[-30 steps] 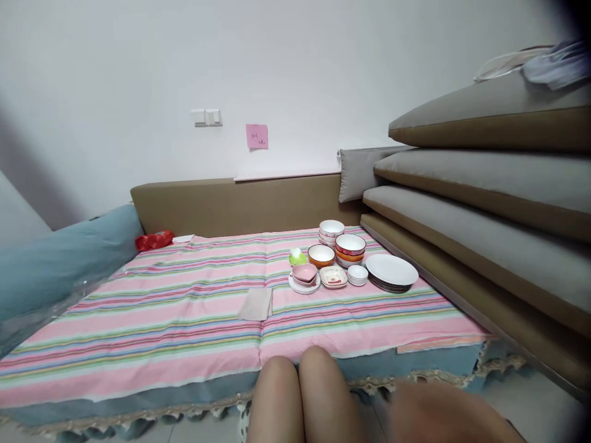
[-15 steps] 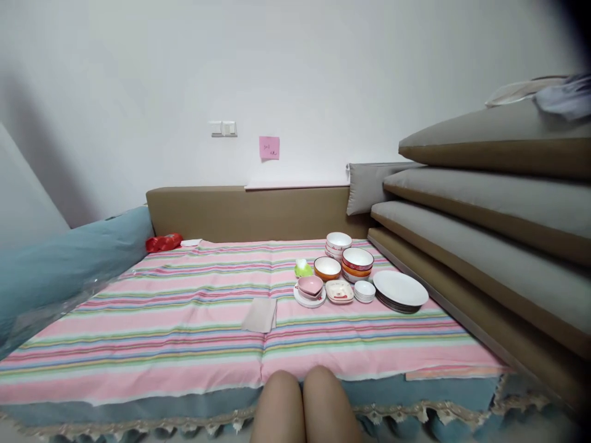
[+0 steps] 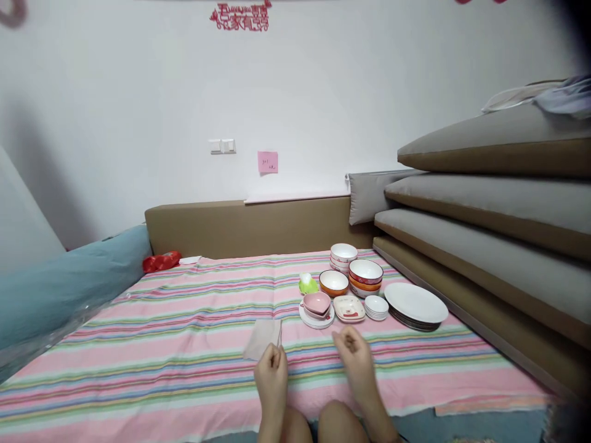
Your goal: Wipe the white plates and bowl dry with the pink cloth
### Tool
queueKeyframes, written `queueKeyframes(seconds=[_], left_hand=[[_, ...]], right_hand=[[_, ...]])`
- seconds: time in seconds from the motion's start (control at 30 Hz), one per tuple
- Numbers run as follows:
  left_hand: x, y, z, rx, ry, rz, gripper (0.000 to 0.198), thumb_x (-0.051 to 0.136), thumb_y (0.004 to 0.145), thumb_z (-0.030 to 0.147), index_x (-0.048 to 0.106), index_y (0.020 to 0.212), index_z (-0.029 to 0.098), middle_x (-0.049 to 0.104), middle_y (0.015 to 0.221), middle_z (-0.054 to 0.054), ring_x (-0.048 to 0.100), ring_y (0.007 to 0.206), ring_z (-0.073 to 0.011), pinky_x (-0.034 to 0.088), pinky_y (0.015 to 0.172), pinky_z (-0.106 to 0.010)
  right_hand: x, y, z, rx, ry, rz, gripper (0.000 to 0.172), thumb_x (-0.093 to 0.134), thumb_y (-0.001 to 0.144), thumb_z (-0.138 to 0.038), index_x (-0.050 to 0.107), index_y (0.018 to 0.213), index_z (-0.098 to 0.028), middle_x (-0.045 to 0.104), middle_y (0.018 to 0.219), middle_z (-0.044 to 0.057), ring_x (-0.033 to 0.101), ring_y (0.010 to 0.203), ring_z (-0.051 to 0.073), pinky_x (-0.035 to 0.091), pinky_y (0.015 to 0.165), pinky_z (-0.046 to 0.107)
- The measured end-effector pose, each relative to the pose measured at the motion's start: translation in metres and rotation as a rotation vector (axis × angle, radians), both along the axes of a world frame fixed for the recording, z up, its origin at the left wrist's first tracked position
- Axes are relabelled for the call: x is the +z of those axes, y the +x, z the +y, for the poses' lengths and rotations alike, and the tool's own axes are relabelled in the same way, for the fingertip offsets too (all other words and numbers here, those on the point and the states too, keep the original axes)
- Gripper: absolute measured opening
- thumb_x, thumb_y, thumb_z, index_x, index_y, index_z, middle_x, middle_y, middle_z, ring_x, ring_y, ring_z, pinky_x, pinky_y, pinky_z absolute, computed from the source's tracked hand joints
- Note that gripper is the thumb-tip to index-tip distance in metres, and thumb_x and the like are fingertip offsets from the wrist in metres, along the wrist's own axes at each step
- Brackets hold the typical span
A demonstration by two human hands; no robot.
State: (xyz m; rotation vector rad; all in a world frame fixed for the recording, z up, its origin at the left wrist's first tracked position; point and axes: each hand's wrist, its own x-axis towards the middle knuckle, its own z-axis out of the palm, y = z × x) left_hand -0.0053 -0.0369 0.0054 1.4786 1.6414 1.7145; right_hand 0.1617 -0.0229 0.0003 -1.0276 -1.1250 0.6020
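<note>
Loosely fisted, my left hand (image 3: 271, 371) is at the near edge of a folded beige cloth (image 3: 262, 338); whether it touches the cloth I cannot tell. My right hand (image 3: 354, 355) is curled closed with nothing visible in it, in front of a beige square dish (image 3: 349, 308). Pink bowls (image 3: 316, 303) rest on white plates (image 3: 316, 322). Behind them are a green item (image 3: 308, 283), an orange-rimmed bowl (image 3: 333, 282) and two bowl stacks (image 3: 365, 271) (image 3: 343, 252). Small white bowls (image 3: 376, 306) are stacked beside large plates (image 3: 415, 302).
A pink striped cloth (image 3: 152, 357) covers the surface. Stacked grey-brown cushions (image 3: 480, 191) rise at the right. At the back left lies a red bag (image 3: 161, 261) beside a blue bolster (image 3: 74, 277). My knees (image 3: 339, 424) show at the near edge.
Both my hands have come into view from below, in front of the cloth and dishes. The view has tilted up slightly, showing red wall decorations at the top.
</note>
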Motion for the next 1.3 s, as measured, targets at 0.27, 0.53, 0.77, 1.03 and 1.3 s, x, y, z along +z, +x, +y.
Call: queueKeyframes(seconds=[0.27, 0.53, 0.77, 1.03, 1.3], left_hand=[[-0.064, 0.02, 0.015, 0.01, -0.063, 0.476, 0.024, 0.04, 0.08, 0.014, 0.036, 0.057, 0.021, 0.038, 0.052, 0.004, 0.037, 0.049, -0.0117, 0.024, 0.054, -0.024], [-0.07, 0.01, 0.019, 0.023, -0.181, 0.555, 0.027, 0.04, 0.086, 0.012, 0.064, 0.075, 0.018, 0.055, 0.061, -0.001, 0.052, 0.059, -0.0151, 0.035, 0.059, -0.023], [-0.048, 0.025, 0.011, 0.018, -0.398, 0.548, 0.062, 0.039, 0.095, 0.018, 0.027, 0.157, 0.015, 0.068, 0.074, -0.005, 0.059, 0.06, -0.0168, 0.037, 0.057, -0.024], [-0.04, 0.03, 0.011, -0.052, -0.62, 0.78, 0.075, 0.042, 0.092, 0.013, 0.01, 0.16, 0.02, 0.067, 0.068, -0.003, 0.06, 0.059, -0.0164, 0.032, 0.054, -0.024], [-0.038, 0.032, 0.008, -0.033, -0.619, 0.825, 0.075, 0.041, 0.093, 0.014, 0.005, 0.16, 0.019, 0.067, 0.068, -0.003, 0.062, 0.06, -0.0165, 0.031, 0.053, -0.024]], right_hand=[[-0.078, -0.034, 0.015, 0.035, -0.184, -0.342, 0.023, 0.046, 0.079, -0.033, 0.033, 0.063, -0.024, 0.033, 0.054, -0.008, 0.036, 0.05, 0.012, 0.026, 0.052, 0.023], [-0.076, -0.023, 0.009, -0.054, -0.121, -0.438, 0.023, 0.043, 0.088, -0.034, 0.054, 0.073, -0.02, 0.041, 0.058, -0.005, 0.043, 0.053, 0.013, 0.034, 0.055, 0.023], [-0.068, -0.026, 0.003, 0.024, -0.273, -0.472, 0.081, 0.048, 0.089, -0.027, 0.009, 0.159, -0.011, 0.053, 0.062, -0.007, 0.053, 0.055, 0.017, 0.038, 0.055, 0.024], [-0.068, -0.024, 0.005, 0.063, -0.413, -0.607, 0.091, 0.051, 0.087, -0.016, -0.003, 0.16, -0.017, 0.052, 0.06, -0.007, 0.057, 0.056, 0.018, 0.035, 0.053, 0.023], [-0.068, -0.025, 0.002, 0.049, -0.375, -0.601, 0.087, 0.051, 0.088, -0.02, 0.002, 0.159, -0.014, 0.054, 0.061, -0.006, 0.057, 0.057, 0.018, 0.036, 0.054, 0.023]])
